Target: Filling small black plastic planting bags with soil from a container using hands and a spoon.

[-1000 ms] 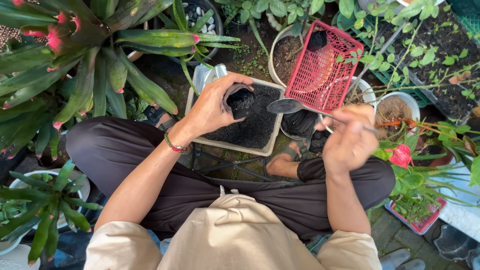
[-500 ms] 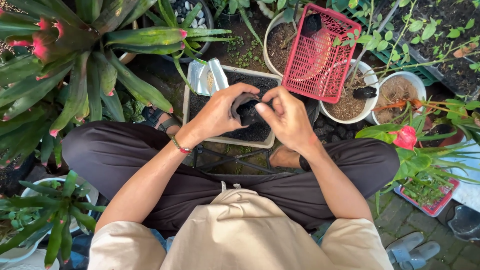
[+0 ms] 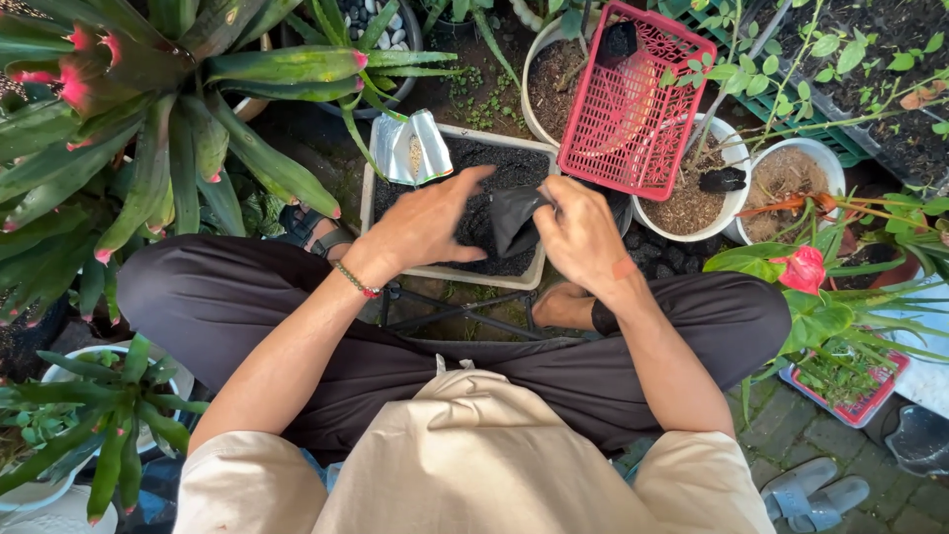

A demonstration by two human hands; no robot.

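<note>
Small black soft pot, or grow bag point(image 3: 516, 218), sits between both hands at about 12 o'clock from the person's lap, held over the pale rectangular tray of dark soil point(image 3: 395, 267). Half a second ago it stood upright, mouth up, cupped in the left hand; now it looks tipped and partly flattened, its long axis running roughly 7 to 1 o'clock, and which end is the mouth cannot be told. Judged from that, the filling looks paused and the pot is being reshaped or turned. Right hand point(image 3: 583, 235) is pinched on the pot's right edge. Left hand point(image 3: 430, 222) has loosened, fingers spread along the left side, touching rather than gripping. Silver foil packet point(image 3: 415, 146) lies at the tray's 11 o'clock corner. Red plastic basket point(image 3: 633, 99) leans at 1 o'clock over white pots point(image 3: 733, 183). Spiky red-tipped plant point(image 3: 138, 119) fills 10 o'clock.
</note>
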